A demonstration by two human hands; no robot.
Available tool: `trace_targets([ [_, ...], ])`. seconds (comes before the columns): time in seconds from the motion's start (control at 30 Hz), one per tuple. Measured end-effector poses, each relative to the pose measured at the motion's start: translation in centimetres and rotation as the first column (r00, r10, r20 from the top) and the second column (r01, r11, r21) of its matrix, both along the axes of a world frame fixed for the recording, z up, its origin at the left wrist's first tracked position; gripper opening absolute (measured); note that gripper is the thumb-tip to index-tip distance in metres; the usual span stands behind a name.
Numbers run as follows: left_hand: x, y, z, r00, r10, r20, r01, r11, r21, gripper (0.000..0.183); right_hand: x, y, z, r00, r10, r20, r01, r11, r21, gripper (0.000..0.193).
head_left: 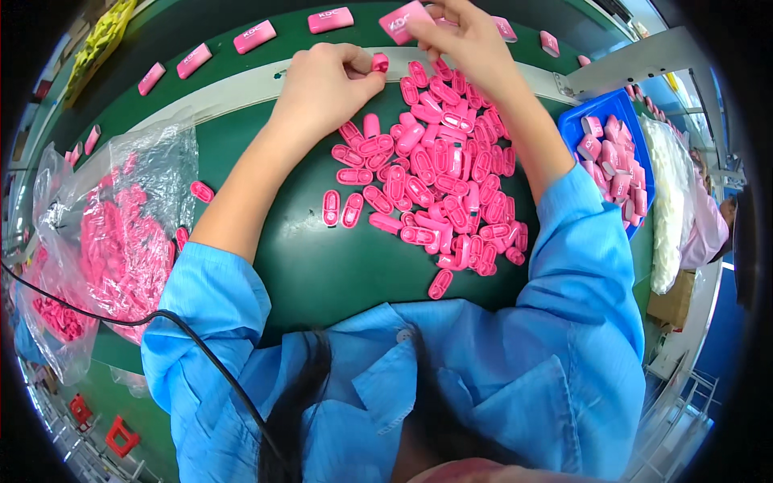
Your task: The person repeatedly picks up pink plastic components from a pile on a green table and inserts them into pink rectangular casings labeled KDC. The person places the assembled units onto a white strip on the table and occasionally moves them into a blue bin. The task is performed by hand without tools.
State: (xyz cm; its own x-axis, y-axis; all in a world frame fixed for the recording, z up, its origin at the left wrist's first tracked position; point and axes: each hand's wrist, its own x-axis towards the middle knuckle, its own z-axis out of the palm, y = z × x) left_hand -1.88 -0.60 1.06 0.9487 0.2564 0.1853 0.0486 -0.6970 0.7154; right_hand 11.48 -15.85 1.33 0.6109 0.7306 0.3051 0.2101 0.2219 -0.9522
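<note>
Above the far edge of the green table, my right hand [471, 40] grips a pink printed plastic case [405, 22] between thumb and fingers. To its left, my left hand [328, 84] pinches a small pink oval plastic cap [380, 63] at its fingertips. Below and between my forearms lies a heaped pile of the same pink oval caps [439, 157], many with their hollow side up. A few single caps [331, 208] lie at the left of the pile.
Beyond a pale rail [233, 101], pink cases [255, 37] stand spaced along a green belt [282, 18]. A blue bin [573, 129] of pink cases sits at right. Clear plastic bags [161, 153] of pink parts lie left. A black cable [189, 330] crosses my left sleeve.
</note>
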Motion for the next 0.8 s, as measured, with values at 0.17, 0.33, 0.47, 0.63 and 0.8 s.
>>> trace_targets([
  [0.17,-0.6,-1.3,0.6,1.0,0.019,0.001,-0.019,0.995,0.102,0.029,-4.4,-0.2,0.3,0.714,-0.152,0.683,0.306,0.946,-0.11,0.021],
  [0.33,-0.2,-1.9,-0.5,0.98,-0.037,0.194,0.054,0.995,-0.086,0.033,-4.5,-0.6,0.4,0.949,-0.187,0.255,0.238,0.954,-0.185,0.02],
  [0.47,0.5,-0.9,-1.3,0.982,0.044,0.183,0.043,0.895,-0.444,0.035,-3.7,-1.0,0.3,0.985,-0.14,0.1,0.154,0.977,-0.149,0.021],
  [0.63,0.7,-0.1,-1.3,0.983,-0.075,0.169,0.173,0.693,-0.699,0.041,-3.7,-0.7,-0.3,0.989,-0.104,0.102,0.116,0.986,-0.117,0.023],
  [0.8,0.8,0.1,-1.6,0.976,-0.116,0.182,0.214,0.612,-0.761,0.04,-2.9,-1.3,0.0,0.994,-0.103,-0.027,0.094,0.97,-0.225,0.025],
])
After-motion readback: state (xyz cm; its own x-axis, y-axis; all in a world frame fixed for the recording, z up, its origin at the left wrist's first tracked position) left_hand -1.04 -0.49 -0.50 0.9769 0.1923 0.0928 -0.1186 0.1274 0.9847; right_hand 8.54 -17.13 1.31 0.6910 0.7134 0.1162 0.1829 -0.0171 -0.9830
